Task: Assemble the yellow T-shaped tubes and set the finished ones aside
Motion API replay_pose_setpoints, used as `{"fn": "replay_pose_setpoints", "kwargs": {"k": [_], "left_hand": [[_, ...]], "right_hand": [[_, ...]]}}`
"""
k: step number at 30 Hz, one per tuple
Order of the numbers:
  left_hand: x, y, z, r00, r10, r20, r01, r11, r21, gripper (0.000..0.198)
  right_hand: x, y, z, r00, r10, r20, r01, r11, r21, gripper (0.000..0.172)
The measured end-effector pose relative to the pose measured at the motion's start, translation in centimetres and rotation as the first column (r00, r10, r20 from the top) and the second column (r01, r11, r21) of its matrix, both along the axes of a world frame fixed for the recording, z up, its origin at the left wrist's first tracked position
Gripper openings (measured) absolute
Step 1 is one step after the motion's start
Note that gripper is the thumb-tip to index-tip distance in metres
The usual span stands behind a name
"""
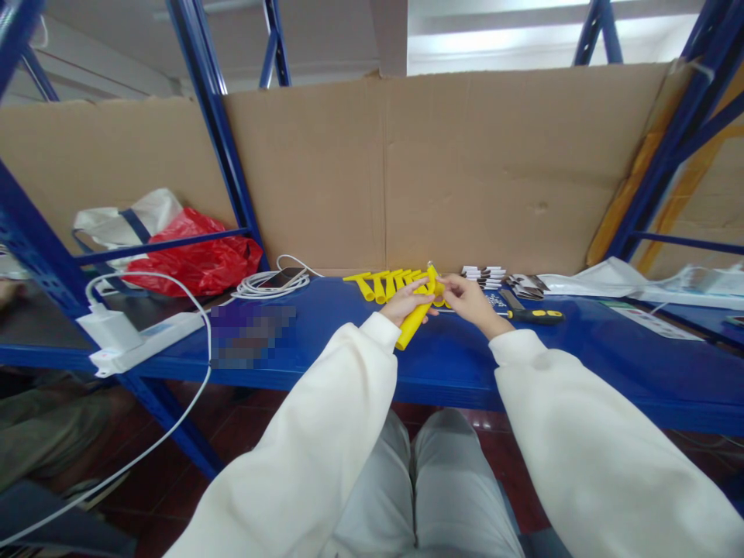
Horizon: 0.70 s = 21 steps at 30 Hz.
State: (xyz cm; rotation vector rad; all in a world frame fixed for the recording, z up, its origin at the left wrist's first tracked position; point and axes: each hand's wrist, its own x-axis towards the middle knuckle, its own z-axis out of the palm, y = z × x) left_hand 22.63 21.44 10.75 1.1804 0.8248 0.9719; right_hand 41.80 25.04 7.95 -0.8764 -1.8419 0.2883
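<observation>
the left hand [404, 304] is closed around a yellow tool [414, 325], which slants above the front part of the blue table [465, 372], its thick end toward the person. the right hand [468, 298] is at the tool's upper end, fingers narrow and drawn together; i cannot tell whether they grip it. behind the left hand, more yellow tools [380, 291] lie in a row by the cardboard [465, 155]. right of the right hand lies a black-and-yellow handle [538, 316], with packets [483, 274] stacked behind. a coiled white cable [270, 287] and red bag [198, 252] sit farther left.
</observation>
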Motion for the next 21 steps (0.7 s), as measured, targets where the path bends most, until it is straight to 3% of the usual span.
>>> {"fn": "replay_pose_setpoints", "kwargs": {"k": [4, 8, 16, 21], "left_hand": [[-0.1, 0.0, 0.0, 0.999, -0.041, 0.004, 0.041, 0.999, -0.003, 0.085], [0.0, -0.4, 0.2, 1.0, -0.023, -0.004, 0.023, 1.0, -0.006, 0.084], [-0.3, -0.1, 0.4, 0.988, -0.005, 0.154, 0.002, 1.0, 0.015, 0.083], [-0.2, 0.1, 0.3, 0.989, 0.06, 0.133, -0.062, 0.998, 0.007, 0.084]], "right_hand": [[-0.2, -0.4, 0.2, 0.999, 0.042, -0.026, -0.043, 0.999, -0.033, 0.012], [-0.2, -0.5, 0.3, 0.998, 0.058, -0.033, -0.059, 0.998, -0.035, 0.017], [0.6, -0.9, 0.8, 0.991, -0.062, 0.12, 0.061, 0.998, 0.013, 0.05], [2.4, -0.4, 1.5, 0.984, -0.159, 0.085, 0.153, 0.985, 0.078, 0.063]]}}
